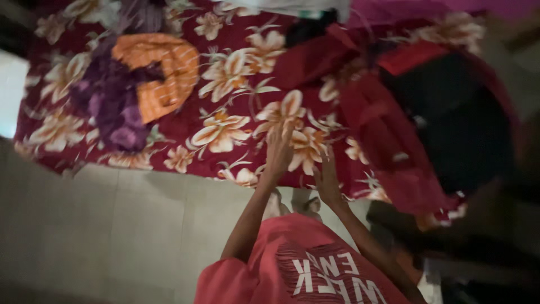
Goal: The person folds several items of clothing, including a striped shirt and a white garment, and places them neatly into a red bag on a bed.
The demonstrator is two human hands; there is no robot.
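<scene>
A bed is lying under a dark red bedsheet (225, 112) printed with cream and orange flowers, beside a pale tiled floor (112, 225). The left hand (278, 151) and right hand (326, 181) are resting flat on the sheet, fingers loosely spread, gripping nothing. Crumpled orange cloth (166, 70) and purple cloth (115, 107) are lying nearby (blurred).

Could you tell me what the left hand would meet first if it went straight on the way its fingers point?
Probably only the floral bedsheet: the left hand already lies over it, fingers pointing up the bed. Farther along sits a dark garment, though blur makes depth uncertain.
</scene>
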